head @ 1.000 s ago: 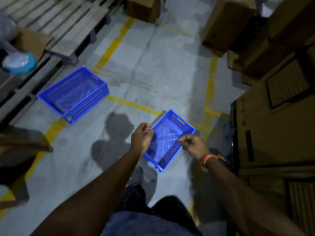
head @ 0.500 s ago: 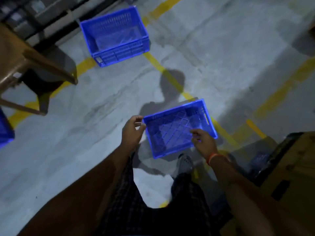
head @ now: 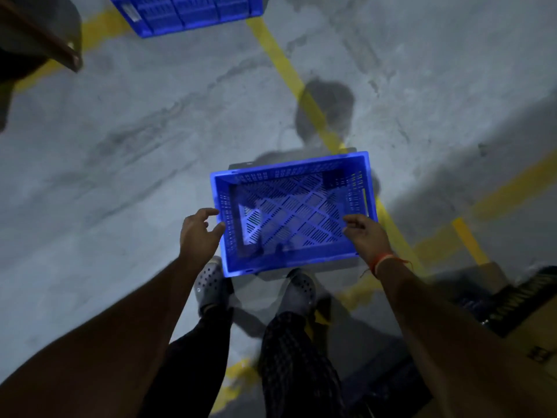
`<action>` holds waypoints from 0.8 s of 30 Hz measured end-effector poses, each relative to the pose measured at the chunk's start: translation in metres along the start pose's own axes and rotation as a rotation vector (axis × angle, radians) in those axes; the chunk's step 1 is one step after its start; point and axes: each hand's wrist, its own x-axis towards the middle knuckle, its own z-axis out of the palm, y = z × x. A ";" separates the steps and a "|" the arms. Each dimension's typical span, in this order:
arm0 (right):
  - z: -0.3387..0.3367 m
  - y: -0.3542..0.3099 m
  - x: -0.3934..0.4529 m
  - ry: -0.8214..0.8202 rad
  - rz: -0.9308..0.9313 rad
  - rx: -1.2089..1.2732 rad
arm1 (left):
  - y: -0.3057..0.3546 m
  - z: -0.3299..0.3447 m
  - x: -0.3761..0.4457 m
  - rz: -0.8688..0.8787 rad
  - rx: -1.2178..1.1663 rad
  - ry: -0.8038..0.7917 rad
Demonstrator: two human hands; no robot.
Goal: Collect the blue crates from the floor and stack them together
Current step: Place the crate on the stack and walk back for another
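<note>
Two bare hands reach down to one blue crate point(head: 294, 211) that sits just in front of the person's feet. The left hand point(head: 200, 233) is at the crate's left short wall, its fingers loosely spread and only slightly bent; the thumb tip lies against the outside of the wall near the rim, while the other fingertips hover beside the corner. Its grip is slack and open, with nothing clasped. The right hand point(head: 366, 236) is over the crate's near right corner, fingers relaxed and a little curled, overlapping the rim; whether they actually touch the plastic cannot be told, and nothing is pinched between them. A reddish thread band point(head: 381, 262) circles that wrist.

The crate is rectangular, open side up, long sides running left to right. Its floor is a slotted lattice of diagonal bars, the walls are perforated with rows of small slots, and a handle slot shows in the right wall. It appears to rest on the grey concrete floor point(head: 126, 182), across a yellow painted line point(head: 289, 76).

Another blue crate point(head: 187, 12) lies well apart at the top edge, only partly in view. Grey perforated clogs point(head: 208, 285) stand just behind the near crate, and a cardboard box point(head: 530, 336) sits at the lower right.
</note>
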 end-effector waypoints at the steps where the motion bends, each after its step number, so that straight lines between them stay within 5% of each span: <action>1: 0.001 0.008 0.017 0.007 -0.001 -0.014 | -0.011 0.016 0.012 0.001 0.039 0.004; 14: -0.010 0.088 0.149 0.217 -0.206 -0.548 | -0.067 0.135 0.077 -0.235 0.108 0.072; 18: -0.012 0.087 0.147 0.294 -0.135 -0.505 | -0.075 0.141 0.080 -0.209 0.033 0.083; 24: -0.025 0.090 0.166 0.137 -0.117 -0.350 | -0.073 0.123 0.085 -0.143 -0.137 0.037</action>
